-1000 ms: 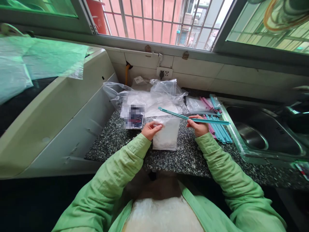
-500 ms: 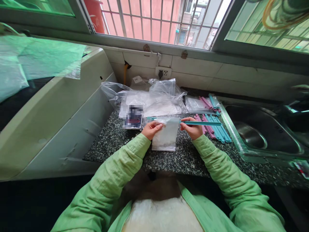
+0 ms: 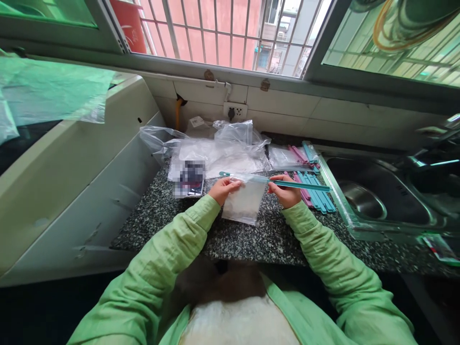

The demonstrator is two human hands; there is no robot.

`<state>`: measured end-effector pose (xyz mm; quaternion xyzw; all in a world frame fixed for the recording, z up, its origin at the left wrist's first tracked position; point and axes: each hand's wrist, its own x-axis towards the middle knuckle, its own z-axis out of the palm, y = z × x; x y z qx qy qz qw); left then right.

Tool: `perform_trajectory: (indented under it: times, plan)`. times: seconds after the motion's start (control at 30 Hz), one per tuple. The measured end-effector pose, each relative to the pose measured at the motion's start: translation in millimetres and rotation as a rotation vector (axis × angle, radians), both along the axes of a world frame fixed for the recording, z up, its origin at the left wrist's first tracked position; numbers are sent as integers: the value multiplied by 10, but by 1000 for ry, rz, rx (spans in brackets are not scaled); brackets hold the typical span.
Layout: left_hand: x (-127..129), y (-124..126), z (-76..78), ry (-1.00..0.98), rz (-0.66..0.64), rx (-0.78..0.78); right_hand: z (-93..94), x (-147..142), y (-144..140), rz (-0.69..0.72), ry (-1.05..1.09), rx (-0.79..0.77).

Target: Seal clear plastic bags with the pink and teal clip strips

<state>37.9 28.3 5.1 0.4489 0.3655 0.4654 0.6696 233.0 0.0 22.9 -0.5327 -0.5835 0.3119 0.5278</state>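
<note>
In the head view, my left hand (image 3: 220, 191) pinches the upper left edge of a small clear plastic bag (image 3: 241, 203), which hangs over the counter. A teal strip lies along the bag's top edge, its rounded end showing just above my left fingers. My right hand (image 3: 285, 192) is closed on a long teal bag sealing clip (image 3: 305, 185) at the bag's upper right corner. The clip extends to the right, above several loose teal clips (image 3: 316, 191) and pink clips (image 3: 304, 195) on the counter. I cannot tell how far the clip's two parts overlap.
A pile of clear plastic bags (image 3: 226, 155) lies behind my hands. A phone-like device (image 3: 196, 187), partly blurred, sits at left. More bags with clips (image 3: 283, 157) lie at the back right, beside a metal sink (image 3: 362, 203). A wall socket (image 3: 235, 111) is behind.
The camera view has shifted slightly. The bag's lower end has tilted a little, and more of the teal strip shows along its top. Both hands keep their grips.
</note>
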Motion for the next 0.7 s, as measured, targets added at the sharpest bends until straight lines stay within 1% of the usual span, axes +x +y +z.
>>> perform_trajectory:
  times: [0.07, 0.23, 0.33, 0.53, 0.7]
  plan:
    - [14, 9, -9, 6, -3, -10, -3, 24, 6, -9, 0, 4]
    - [-1, 15, -84, 30, -12, -44, -31, 39, 15, -13, -22, 3]
    - [-7, 18, -98, 26, 8, -48, -40, 21, 15, -14, -25, 12]
    - [0, 5, -75, -74, 10, -56, -18, -13, -4, 2, -26, 1]
    - [4, 5, -102, -130, 21, -61, -20, -22, -11, 17, -32, -19]
